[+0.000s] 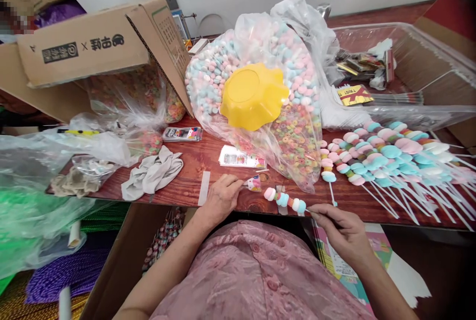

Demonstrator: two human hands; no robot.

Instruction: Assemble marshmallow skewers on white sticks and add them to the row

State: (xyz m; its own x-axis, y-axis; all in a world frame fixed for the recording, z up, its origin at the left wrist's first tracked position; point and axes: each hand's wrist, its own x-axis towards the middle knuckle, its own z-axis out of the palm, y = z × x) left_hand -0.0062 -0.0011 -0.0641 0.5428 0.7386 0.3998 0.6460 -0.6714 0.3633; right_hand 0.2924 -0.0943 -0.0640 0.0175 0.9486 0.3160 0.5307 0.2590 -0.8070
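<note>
My right hand pinches the stick end of a marshmallow skewer, threaded with pink, blue and white marshmallows and small coloured rings between them. The skewer is held nearly level above the table's front edge. To its left, my left hand is closed at the fingertips on the end of a small printed plastic bag lying on the table. Just behind that hand sits a stack of similar printed bags. A pile of finished-looking marshmallow skewers lies on the right, white sticks toward me.
A yellow wavy-rimmed bowl rests upside down on a big clear bag of marshmallows and coloured rings. Left are a cardboard box and grey gloves. A clear plastic bin stands back right. The table's front edge is close to me.
</note>
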